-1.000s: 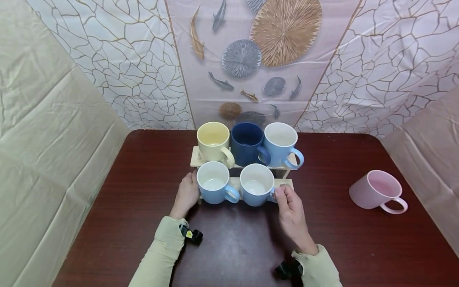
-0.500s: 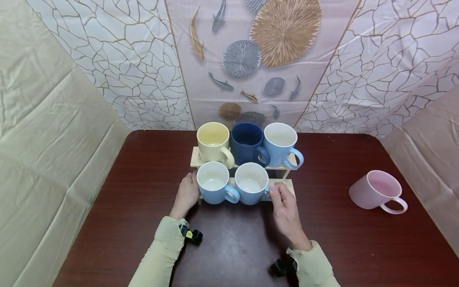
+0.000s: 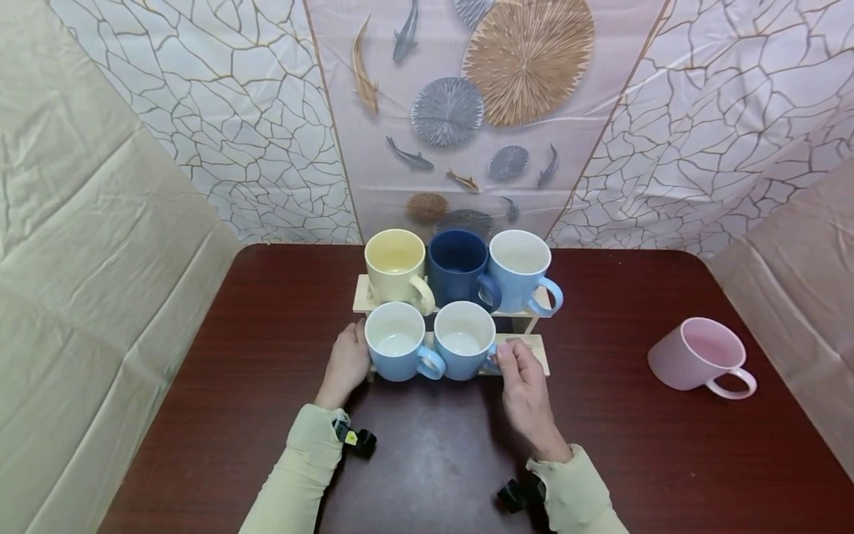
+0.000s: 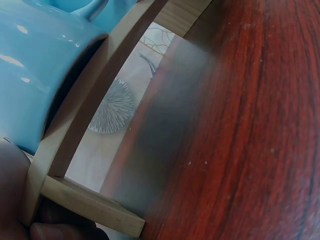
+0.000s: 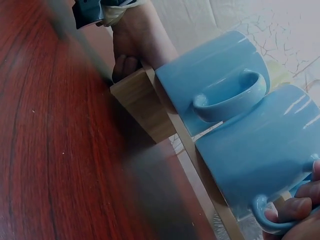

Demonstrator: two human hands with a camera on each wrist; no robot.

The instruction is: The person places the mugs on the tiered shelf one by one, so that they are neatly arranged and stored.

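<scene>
My right hand [image 3: 528,394] pinches the handle of a light blue mug [image 3: 462,356] with a white inside. That mug stands upright on the lower step of a two-tier wooden rack [image 3: 530,347]. Just left of it is another light blue mug [image 3: 395,360], its handle toward the first. In the right wrist view the held mug [image 5: 265,150] sits against the front edge of the shelf, close beside the other mug [image 5: 215,75]. My left hand [image 3: 348,363] grips the left end of the lower step, fingers curled under the wood in the right wrist view.
On the upper tier stand a yellow mug [image 3: 394,278], a navy mug [image 3: 457,276] and a third light blue mug [image 3: 517,282]. A pink mug [image 3: 694,354] lies tilted at the right of the dark red table [image 3: 640,460]. Patterned cloth [image 3: 260,111] hangs behind.
My right hand has slid the held mug left along the lower step, up to the other light blue mug. The left hand stays on the rack's end.
</scene>
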